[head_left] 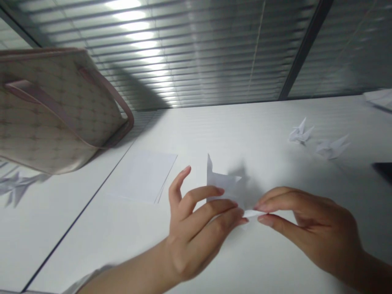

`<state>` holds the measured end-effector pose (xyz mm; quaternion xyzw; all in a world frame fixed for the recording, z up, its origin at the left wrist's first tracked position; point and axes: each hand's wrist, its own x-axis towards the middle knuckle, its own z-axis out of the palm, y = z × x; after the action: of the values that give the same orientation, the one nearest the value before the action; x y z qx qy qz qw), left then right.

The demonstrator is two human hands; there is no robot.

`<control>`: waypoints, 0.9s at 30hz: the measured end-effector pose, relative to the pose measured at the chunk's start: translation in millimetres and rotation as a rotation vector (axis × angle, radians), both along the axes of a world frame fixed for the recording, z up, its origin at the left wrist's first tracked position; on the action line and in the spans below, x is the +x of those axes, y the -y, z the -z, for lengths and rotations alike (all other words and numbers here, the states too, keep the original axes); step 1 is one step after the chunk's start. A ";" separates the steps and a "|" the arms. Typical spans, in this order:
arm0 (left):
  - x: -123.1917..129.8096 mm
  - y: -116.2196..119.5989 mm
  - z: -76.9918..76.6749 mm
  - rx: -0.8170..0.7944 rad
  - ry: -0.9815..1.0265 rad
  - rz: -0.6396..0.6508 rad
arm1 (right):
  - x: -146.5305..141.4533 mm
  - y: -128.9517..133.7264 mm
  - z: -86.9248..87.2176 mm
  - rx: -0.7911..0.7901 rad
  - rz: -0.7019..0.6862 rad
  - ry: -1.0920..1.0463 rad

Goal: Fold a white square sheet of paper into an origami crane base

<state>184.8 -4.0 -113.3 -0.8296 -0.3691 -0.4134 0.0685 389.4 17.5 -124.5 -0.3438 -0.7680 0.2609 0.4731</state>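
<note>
A small folded strip of white paper [252,213] spans the gap between my two hands, low in the middle of the head view. My left hand [203,222] pinches its left end, with the little finger raised and apart. The right end is between the thumb and fingers of my right hand [309,224]. Just behind my left fingers is a creased white sheet [222,181] with one corner standing up; its lower part is hidden by the hand. Whether it joins the strip I cannot tell.
Flat white sheets [143,175] lie left of my hands on the white table [190,134]. Two folded paper cranes [300,132] are at the back right. A large handbag [52,114] stands at the left, folded paper pieces [15,188] below it. Window blinds are behind.
</note>
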 end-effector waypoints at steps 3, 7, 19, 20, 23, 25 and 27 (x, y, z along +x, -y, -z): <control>-1.4 -2.0 0.4 0.042 -0.073 0.017 | -0.1 -0.5 -2.0 0.036 -0.019 0.004; -2.7 -3.6 -1.3 0.079 -0.140 0.041 | -1.0 -1.3 -1.6 0.011 -0.045 -0.010; -0.8 -4.0 5.0 0.075 -0.118 0.034 | 4.1 -0.2 -1.9 0.237 -0.024 0.180; -0.3 -4.5 5.7 0.086 -0.109 0.029 | 4.8 -0.2 -2.4 0.259 -0.017 0.208; 0.5 -5.5 6.5 0.105 -0.108 0.010 | 6.7 -0.1 -4.0 0.322 -0.014 0.269; 0.6 -5.5 6.4 0.122 -0.117 -0.004 | 7.7 -0.6 -4.9 0.355 -0.011 0.300; 0.7 -5.4 7.0 0.152 -0.112 -0.005 | 8.2 -1.9 -5.3 0.374 -0.019 0.316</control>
<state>185.5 1.4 -120.3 -0.8429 -0.3342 -0.3929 0.1531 397.6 19.4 -119.2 -0.2794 -0.8707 0.0615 0.4000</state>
